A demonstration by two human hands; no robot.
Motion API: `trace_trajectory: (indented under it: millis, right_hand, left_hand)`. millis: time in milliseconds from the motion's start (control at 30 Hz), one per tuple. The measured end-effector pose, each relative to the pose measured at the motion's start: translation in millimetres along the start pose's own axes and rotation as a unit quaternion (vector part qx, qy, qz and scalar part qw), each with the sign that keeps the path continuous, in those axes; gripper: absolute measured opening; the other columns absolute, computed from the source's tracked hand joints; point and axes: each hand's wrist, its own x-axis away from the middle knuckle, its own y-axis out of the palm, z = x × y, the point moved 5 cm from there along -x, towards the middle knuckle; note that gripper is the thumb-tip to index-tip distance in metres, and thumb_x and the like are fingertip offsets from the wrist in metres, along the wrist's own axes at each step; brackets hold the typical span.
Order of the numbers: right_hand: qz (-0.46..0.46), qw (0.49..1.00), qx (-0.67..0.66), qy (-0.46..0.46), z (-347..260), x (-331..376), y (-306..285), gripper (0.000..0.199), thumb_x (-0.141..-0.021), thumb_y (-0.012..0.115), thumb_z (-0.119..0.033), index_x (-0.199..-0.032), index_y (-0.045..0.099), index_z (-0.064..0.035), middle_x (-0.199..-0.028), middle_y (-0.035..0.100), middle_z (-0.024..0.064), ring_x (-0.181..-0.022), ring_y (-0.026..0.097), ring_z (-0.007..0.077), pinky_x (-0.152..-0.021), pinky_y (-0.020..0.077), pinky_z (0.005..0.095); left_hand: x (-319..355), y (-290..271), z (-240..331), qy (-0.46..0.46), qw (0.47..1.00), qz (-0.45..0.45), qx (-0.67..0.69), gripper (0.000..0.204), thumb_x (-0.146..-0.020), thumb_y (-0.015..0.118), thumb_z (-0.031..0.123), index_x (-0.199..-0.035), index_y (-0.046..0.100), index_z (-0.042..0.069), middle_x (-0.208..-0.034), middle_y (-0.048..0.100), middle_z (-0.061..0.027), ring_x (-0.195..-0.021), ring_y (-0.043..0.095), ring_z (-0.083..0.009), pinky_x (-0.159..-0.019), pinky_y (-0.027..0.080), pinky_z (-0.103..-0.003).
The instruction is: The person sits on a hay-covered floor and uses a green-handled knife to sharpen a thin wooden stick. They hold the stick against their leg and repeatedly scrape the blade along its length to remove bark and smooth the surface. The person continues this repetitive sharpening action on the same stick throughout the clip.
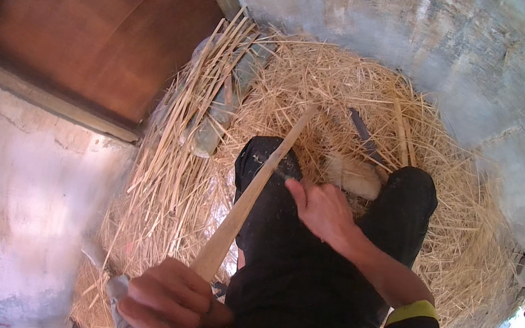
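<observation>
My left hand [168, 304], at the lower left, is closed round the near end of a long, pale bamboo strip [223, 240]. The strip slants up and away to the right, across my left knee, tapering to its far tip. My right hand [324, 209] is closed between my knees, its thumb stretched toward the strip. A thin, dark, blade-like tool [280, 174] shows between that thumb and the strip; the fingers hide most of it. Past my hands, a pale block [353, 176] sits on the shavings between my knees.
Straw-like shavings [332, 72] cover the ground round my legs. A bundle of thin strips [169, 170] lies at left over a greenish log-like piece [218, 119]. A dark bar [364, 135] lies beyond my knees. A stained wall [481, 82] and a brown panel [99, 21] enclose the corner.
</observation>
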Motion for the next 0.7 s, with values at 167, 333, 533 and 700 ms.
trace_trajectory:
  millis: [167,333,533,700]
  right_hand:
    - [-0.019,1.000,-0.015,0.016,2,8,9,0.044,-0.097,0.047,-0.038,-0.081,0.064,-0.0012,-0.060,0.059,0.0249,-0.059,0.061,0.0429,-0.054,0.0494,0.0511]
    - [-0.002,1.000,0.017,0.003,-3,-5,5,0.047,-0.096,0.048,-0.042,-0.079,0.064,-0.0005,-0.059,0.058,0.0253,-0.057,0.060,0.0437,-0.053,0.0496,0.0501]
    - [0.044,0.999,0.015,-0.011,26,-21,11,0.044,-0.096,0.050,-0.041,-0.080,0.062,-0.0017,-0.057,0.057,0.0246,-0.055,0.059,0.0432,-0.051,0.0490,0.0504]
    - [0.012,0.998,0.002,-0.067,-16,-2,7,0.038,-0.094,0.054,-0.037,-0.082,0.062,-0.0022,-0.054,0.056,0.0218,-0.053,0.060,0.0413,-0.048,0.0487,0.0492]
  left_hand:
    - [-16,-1,-10,-0.037,0.980,-0.182,0.068,0.034,-0.080,0.065,0.021,-0.050,0.054,0.008,-0.041,0.049,-0.0012,-0.031,0.046,-0.0109,-0.030,0.037,-0.024]
    - [9,-9,15,-0.024,0.965,0.171,-0.198,0.033,-0.074,0.064,0.022,-0.047,0.048,0.011,-0.041,0.049,-0.0001,-0.031,0.045,-0.0106,-0.031,0.037,-0.024]
    - [-8,-12,-3,-0.045,0.991,-0.125,0.030,0.034,-0.076,0.063,0.027,-0.048,0.050,0.012,-0.043,0.051,-0.0012,-0.032,0.046,-0.0101,-0.033,0.038,-0.024]
    - [-12,-11,-2,-0.043,0.979,-0.193,0.057,0.034,-0.077,0.062,0.022,-0.048,0.050,0.009,-0.044,0.052,-0.0021,-0.032,0.047,-0.0113,-0.033,0.042,-0.023]
